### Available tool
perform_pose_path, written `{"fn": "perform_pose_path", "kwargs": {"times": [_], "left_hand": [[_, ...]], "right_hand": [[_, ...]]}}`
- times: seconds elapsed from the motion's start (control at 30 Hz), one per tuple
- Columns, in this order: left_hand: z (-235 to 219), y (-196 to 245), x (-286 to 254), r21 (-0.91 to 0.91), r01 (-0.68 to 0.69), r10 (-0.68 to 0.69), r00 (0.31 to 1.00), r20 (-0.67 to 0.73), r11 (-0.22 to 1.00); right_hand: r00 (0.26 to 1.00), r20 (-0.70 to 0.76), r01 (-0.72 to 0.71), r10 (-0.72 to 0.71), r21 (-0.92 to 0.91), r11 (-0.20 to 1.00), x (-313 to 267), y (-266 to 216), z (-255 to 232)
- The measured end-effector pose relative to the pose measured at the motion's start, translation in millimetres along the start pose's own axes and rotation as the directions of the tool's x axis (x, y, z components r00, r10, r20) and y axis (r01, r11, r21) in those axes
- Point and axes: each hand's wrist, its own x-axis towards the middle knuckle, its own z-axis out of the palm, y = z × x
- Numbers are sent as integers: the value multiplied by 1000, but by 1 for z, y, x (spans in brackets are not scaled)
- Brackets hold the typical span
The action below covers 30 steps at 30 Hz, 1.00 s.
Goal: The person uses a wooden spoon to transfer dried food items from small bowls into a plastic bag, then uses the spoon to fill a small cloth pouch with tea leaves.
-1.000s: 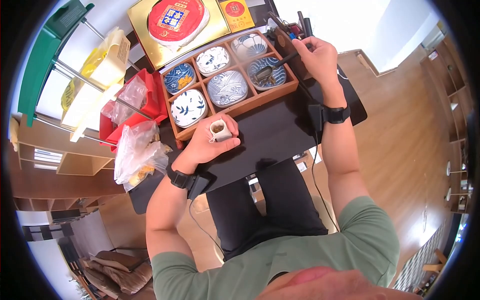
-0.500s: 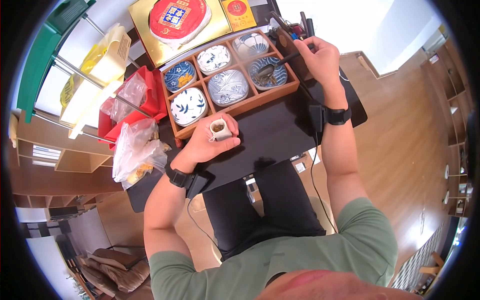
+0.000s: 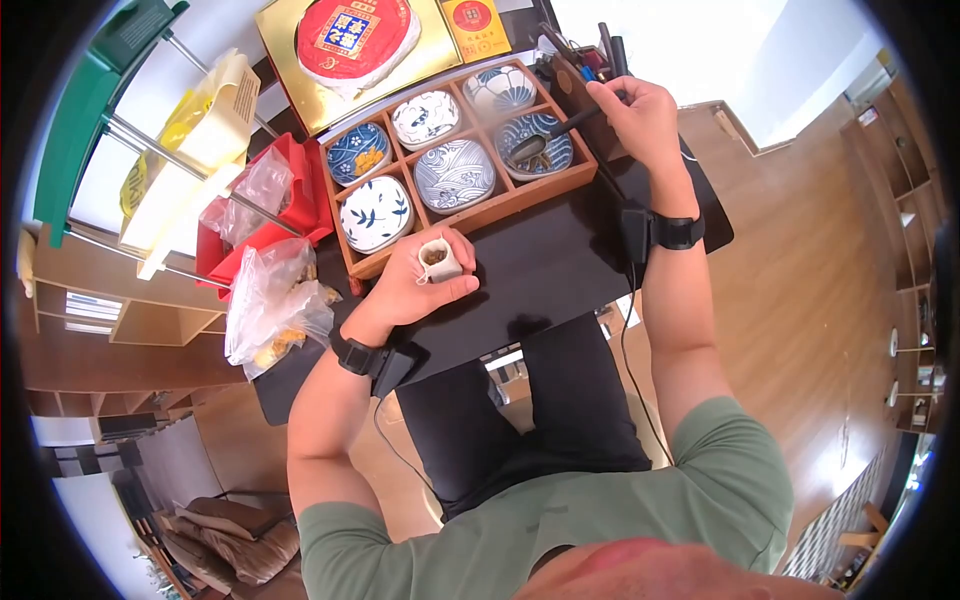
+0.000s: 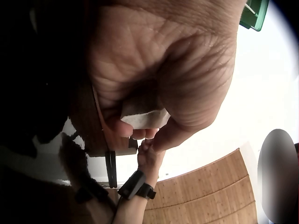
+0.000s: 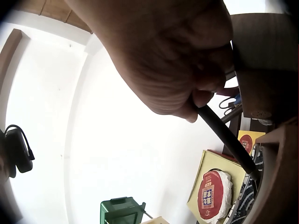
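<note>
My left hand (image 3: 405, 288) holds a small white tea bag (image 3: 446, 268) upright in front of the wooden box, its mouth open and brown bits inside. In the left wrist view, the tea bag (image 4: 145, 120) shows between curled fingers and thumb. My right hand (image 3: 642, 120) grips the dark handle of a spoon (image 3: 527, 149), seen up close in the right wrist view as a black handle (image 5: 227, 138). The spoon's head lies in a blue-patterned bowl (image 3: 563, 158), over some brown pieces. This bowl sits in the front right compartment of the box.
The divided wooden box (image 3: 483, 216) holds several patterned bowls. Behind it lie a gold box (image 3: 283, 45) with a round red-wrapped cake (image 3: 385, 40). Red bins (image 3: 313, 190) and a plastic bag (image 3: 270, 300) stand left. Pens in a holder (image 3: 570, 95) are beside my right hand.
The spoon's head has shifted slightly among the brown pieces in the blue bowl, with the right hand moving only a little. The left hand stays put with the tea bag. The legs have moved slightly.
</note>
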Motion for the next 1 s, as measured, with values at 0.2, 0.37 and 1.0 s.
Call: {"fn": "perform_pose_path", "kwargs": {"times": [0.2, 0.37, 1.0], "left_hand": [[0, 1, 0, 12, -1, 1, 1000, -6, 1000], [2, 2, 1, 11, 4, -3, 1000, -15, 1000], [-2, 1, 2, 13, 1, -1, 999, -46, 1000]], "right_hand": [[989, 133, -65, 57, 50, 997, 1, -5, -14], [915, 326, -267, 240, 41, 963, -3, -19, -31], [877, 395, -266, 273, -74, 961, -2, -22, -41]]}}
